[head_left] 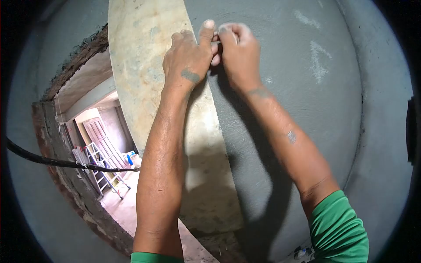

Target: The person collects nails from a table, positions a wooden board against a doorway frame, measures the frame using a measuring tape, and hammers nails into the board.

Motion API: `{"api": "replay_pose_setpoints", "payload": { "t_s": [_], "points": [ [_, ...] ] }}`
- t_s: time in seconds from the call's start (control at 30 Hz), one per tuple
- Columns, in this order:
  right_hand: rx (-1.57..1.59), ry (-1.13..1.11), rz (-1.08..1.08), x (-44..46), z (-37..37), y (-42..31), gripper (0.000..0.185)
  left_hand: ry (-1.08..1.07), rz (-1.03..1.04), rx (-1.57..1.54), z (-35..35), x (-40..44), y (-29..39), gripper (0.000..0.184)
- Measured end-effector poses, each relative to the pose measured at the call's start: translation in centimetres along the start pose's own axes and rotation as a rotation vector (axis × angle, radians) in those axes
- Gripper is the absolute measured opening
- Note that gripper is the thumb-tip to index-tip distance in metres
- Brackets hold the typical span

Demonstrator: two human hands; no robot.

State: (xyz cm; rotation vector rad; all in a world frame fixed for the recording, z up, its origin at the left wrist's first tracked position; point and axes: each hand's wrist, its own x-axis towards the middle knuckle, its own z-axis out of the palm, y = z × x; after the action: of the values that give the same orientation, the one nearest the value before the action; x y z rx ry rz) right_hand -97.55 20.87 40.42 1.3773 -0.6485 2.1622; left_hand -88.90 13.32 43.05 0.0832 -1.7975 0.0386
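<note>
A long pale board (131, 65) with worn, stained patches lies against the grey plastered wall (302, 101). On the board's upper part rests my left hand (188, 55), its fingers partly spread and its thumb pointing up near the board's right edge. My right hand (240, 48) is just right of that edge, in front of the plaster, with its fingers curled and pinched together close to my left thumb. Whatever is between those fingers is too small or hidden to name. Grey smears mark both wrists.
To the left, an opening with a rough broken edge (57, 162) shows a room with a metal ladder (103, 166) and a leaning door panel (98, 131). A black cable (44, 158) crosses the opening. Pale marks (319, 61) show on the plaster at right.
</note>
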Motion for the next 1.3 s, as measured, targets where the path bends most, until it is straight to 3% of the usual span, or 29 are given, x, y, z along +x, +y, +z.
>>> {"api": "replay_pose_setpoints", "payload": {
  "t_s": [0.07, 0.1, 0.17, 0.2, 0.23, 0.3, 0.4, 0.53, 0.6, 0.73, 0.83, 0.9, 0.93, 1.07, 1.13, 1.3],
  "points": [
    [-0.088, 0.022, -0.06, 2.5, 0.0, -2.8, 0.02, 0.09, 0.112, 0.153, 1.0, 0.8, -1.5, 0.068],
    [-0.229, -0.196, 0.086, 3.7, -0.3, -6.0, 0.023, 0.093, 0.11, 0.152, 0.8, 0.6, -1.3, 0.068],
    [-0.458, -0.273, 0.079, 6.0, 1.1, -5.1, 0.031, 0.074, 0.09, 0.178, 0.1, 0.0, -0.7, 0.049],
    [-0.542, -0.131, -0.077, 7.4, 2.5, -2.7, 0.031, 0.078, 0.091, 0.174, 0.1, -0.1, -0.7, 0.049],
    [-0.546, -0.132, -0.08, 9.0, 2.7, -3.1, 0.031, 0.085, 0.126, 0.204, 0.1, -0.2, -0.7, 0.042],
    [-0.992, -0.237, -0.309, 11.6, 3.2, -4.6, 0.029, 0.095, 0.155, 0.224, 0.3, -0.2, -1.0, 0.037],
    [-1.131, -0.411, -0.338, 13.7, 4.2, -4.7, 0.028, 0.079, 0.134, 0.254, 0.8, -0.2, -1.4, 0.042],
    [-1.033, -0.35, -0.199, 12.3, 5.2, -5.1, 0.025, 0.051, 0.105, 0.283, 0.6, -0.5, -0.9, 0.043],
    [-1.067, -0.266, -0.335, 12.0, 5.4, -4.4, 0.024, 0.058, 0.101, 0.29, 0.6, -0.5, -1.0, 0.043],
    [-1.131, -0.324, -0.413, 11.6, 5.1, -4.4, 0.023, 0.06, 0.102, 0.269, 0.6, -0.4, -1.5, 0.042],
    [-1.016, -0.379, -0.265, 9.6, 3.4, -4.5, 0.026, 0.061, 0.134, 0.258, 0.1, 0.2, -1.8, 0.037],
    [-1.034, -0.395, -0.413, 9.9, 2.2, -2.5, 0.03, 0.063, 0.17, 0.264, 0.0, 0.6, -2.2, 0.035],
    [-0.904, -0.315, -0.449, 8.2, 1.3, -3.4, 0.033, 0.048, 0.179, 0.282, -0.2, 0.8, -2.4, 0.035],
    [-0.868, -0.223, -0.523, 9.3, 1.8, -2.6, 0.032, 0.059, 0.227, 0.363, -0.1, 1.1, -2.7, 0.034],
    [-0.865, -0.412, -0.273, 7.3, 1.1, -5.4, 0.033, 0.069, 0.274, 0.374, -0.6, 1.3, -3.0, 0.034],
    [-0.916, -0.488, -0.37, 9.1, 0.1, -0.9, 0.031, -0.041, 0.268, 0.354, -1.5, 2.1, -3.3, 0.032]
  ]
}}
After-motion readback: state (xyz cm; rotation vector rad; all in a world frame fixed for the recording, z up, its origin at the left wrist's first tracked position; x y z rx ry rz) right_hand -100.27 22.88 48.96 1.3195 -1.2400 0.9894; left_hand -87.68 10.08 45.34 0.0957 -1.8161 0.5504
